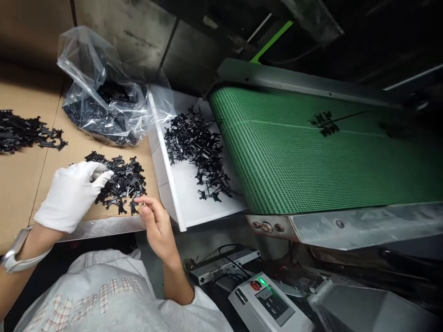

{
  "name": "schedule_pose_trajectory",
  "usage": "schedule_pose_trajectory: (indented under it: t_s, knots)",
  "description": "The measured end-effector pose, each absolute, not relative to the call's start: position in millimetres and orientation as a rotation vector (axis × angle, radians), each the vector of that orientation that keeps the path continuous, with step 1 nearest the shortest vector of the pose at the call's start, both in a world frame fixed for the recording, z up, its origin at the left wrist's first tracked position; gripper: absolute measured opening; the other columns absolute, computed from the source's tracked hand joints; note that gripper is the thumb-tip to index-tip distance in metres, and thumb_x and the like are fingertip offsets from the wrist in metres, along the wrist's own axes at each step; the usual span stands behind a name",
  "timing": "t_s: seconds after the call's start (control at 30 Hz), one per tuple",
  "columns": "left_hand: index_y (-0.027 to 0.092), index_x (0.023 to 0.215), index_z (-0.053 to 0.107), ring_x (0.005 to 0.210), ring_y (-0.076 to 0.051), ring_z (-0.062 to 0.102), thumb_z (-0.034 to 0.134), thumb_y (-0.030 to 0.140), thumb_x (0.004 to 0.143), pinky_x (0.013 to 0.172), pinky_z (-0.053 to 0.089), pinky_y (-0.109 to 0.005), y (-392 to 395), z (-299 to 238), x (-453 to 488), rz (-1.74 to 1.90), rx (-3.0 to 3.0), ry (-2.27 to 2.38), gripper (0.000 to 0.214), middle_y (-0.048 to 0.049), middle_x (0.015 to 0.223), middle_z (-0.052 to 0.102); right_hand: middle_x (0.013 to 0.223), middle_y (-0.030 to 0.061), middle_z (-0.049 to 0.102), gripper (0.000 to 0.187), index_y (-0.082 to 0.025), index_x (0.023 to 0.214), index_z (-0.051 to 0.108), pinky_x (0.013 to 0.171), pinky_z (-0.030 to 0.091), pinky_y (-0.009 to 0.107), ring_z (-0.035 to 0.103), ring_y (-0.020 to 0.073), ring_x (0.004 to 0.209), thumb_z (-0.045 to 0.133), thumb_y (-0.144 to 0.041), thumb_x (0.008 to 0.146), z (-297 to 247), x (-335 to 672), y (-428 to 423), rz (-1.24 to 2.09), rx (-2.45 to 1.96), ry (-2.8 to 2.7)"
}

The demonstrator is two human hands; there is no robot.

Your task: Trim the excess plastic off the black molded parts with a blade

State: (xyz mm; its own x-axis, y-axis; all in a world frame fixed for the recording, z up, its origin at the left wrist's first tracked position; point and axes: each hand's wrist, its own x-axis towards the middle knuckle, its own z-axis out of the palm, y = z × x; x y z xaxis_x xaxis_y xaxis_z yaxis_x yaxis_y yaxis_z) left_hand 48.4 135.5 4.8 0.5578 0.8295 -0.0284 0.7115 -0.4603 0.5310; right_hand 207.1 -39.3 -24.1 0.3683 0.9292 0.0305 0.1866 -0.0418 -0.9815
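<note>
My left hand [71, 196], in a white glove, is over the left side of a pile of small black plastic parts [124, 177] on the cardboard-covered table. Its thumb and fingers are curled together; whatever lies between them is hidden. My right hand [159, 228] is bare and sits at the pile's front right corner. Its thumb and forefinger are pinched on something tiny with a shiny spot, too small to name. One black plastic part [134, 207] lies right beside those fingertips.
A white tray [176, 203] holds more black parts, still in branching clusters. It stands under the end of a green conveyor belt [277, 170], which carries another cluster [325, 123]. A clear plastic bag [100, 115] of black parts and a second pile [24, 133] lie behind and left.
</note>
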Motion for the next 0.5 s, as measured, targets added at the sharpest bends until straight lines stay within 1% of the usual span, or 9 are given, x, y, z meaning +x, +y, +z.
schedule_pose_trajectory:
  t_s: [0.07,0.17,0.2,0.27,0.33,0.37,0.4,0.43,0.5]
  knots:
    - [0.021,0.119,0.077,0.106,-0.035,0.078,0.054,0.049,0.106,0.100,0.056,-0.048,143.4,22.6,65.4,0.503,2.218,1.117,0.038,-0.0131,0.120,0.084,0.072,-0.0068,0.046,0.049,-0.021,0.118,0.073,0.056,0.037,0.026,0.042,0.0120,0.060,0.053,-0.066,0.112,-24.5,207.9,-44.1,0.857,-1.501,-1.045]
    - [0.018,0.140,0.074,0.123,-0.036,0.076,0.061,0.042,0.105,0.112,0.056,-0.050,155.1,56.6,127.3,0.567,2.408,0.874,0.044,-0.0162,0.137,0.080,0.071,-0.0065,0.046,0.053,-0.020,0.114,0.076,0.057,0.036,0.027,0.042,0.0127,0.061,0.052,-0.068,0.112,-25.4,206.8,-50.0,0.878,-1.489,-1.047]
    - [0.016,0.155,0.064,0.138,-0.039,0.070,0.066,0.040,0.103,0.120,0.052,-0.053,158.6,66.6,155.7,0.565,2.535,0.773,0.057,-0.0199,0.152,0.072,0.070,-0.0061,0.047,0.054,-0.020,0.113,0.076,0.057,0.036,0.027,0.042,0.0129,0.062,0.052,-0.069,0.111,-25.6,205.5,-51.5,0.882,-1.482,-1.054]
    - [0.011,0.173,0.039,0.164,-0.046,0.045,0.078,0.038,0.096,0.132,0.040,-0.060,165.7,80.4,216.4,0.430,2.722,0.655,0.091,-0.0284,0.178,0.043,0.072,-0.0048,0.051,0.056,-0.021,0.111,0.078,0.058,0.037,0.027,0.044,0.0135,0.063,0.052,-0.070,0.110,-25.6,201.5,-54.5,0.885,-1.469,-1.072]
    - [0.016,0.180,0.024,0.171,-0.056,0.023,0.089,0.042,0.088,0.135,0.031,-0.070,174.8,84.6,271.2,0.220,2.742,0.623,0.115,-0.0276,0.188,0.018,0.071,-0.0043,0.053,0.057,-0.022,0.108,0.078,0.057,0.036,0.028,0.045,0.0140,0.063,0.052,-0.072,0.109,-25.6,197.0,-58.4,0.884,-1.461,-1.091]
    - [0.020,0.181,0.021,0.172,-0.060,0.016,0.095,0.047,0.081,0.136,0.027,-0.072,180.3,83.3,293.4,0.161,2.663,0.658,0.127,-0.0260,0.189,0.012,0.069,-0.0047,0.052,0.057,-0.022,0.107,0.079,0.056,0.035,0.028,0.044,0.0140,0.061,0.052,-0.073,0.109,-25.9,195.1,-60.8,0.885,-1.461,-1.100]
    - [0.022,0.182,0.020,0.170,-0.061,0.021,0.096,0.054,0.079,0.134,0.032,-0.071,186.2,80.1,311.5,0.155,2.618,0.687,0.131,-0.0265,0.189,0.014,0.067,-0.0053,0.050,0.057,-0.023,0.107,0.079,0.055,0.035,0.028,0.044,0.0140,0.059,0.052,-0.073,0.109,-26.7,193.8,-63.6,0.886,-1.461,-1.108]
    - [0.022,0.182,0.020,0.167,-0.057,0.034,0.092,0.058,0.082,0.133,0.039,-0.064,192.0,75.5,325.4,0.168,2.581,0.704,0.128,-0.0276,0.188,0.016,0.066,-0.0056,0.049,0.059,-0.023,0.108,0.079,0.056,0.035,0.028,0.044,0.0140,0.058,0.051,-0.075,0.108,-27.9,193.2,-66.6,0.886,-1.459,-1.116]
    - [0.023,0.178,0.035,0.155,-0.045,0.057,0.085,0.059,0.087,0.129,0.048,-0.048,202.2,63.9,342.8,0.213,2.531,0.704,0.110,-0.0260,0.185,0.025,0.067,-0.0053,0.050,0.063,-0.023,0.108,0.079,0.056,0.036,0.028,0.045,0.0141,0.058,0.049,-0.079,0.107,-31.4,194.5,-72.4,0.884,-1.449,-1.123]
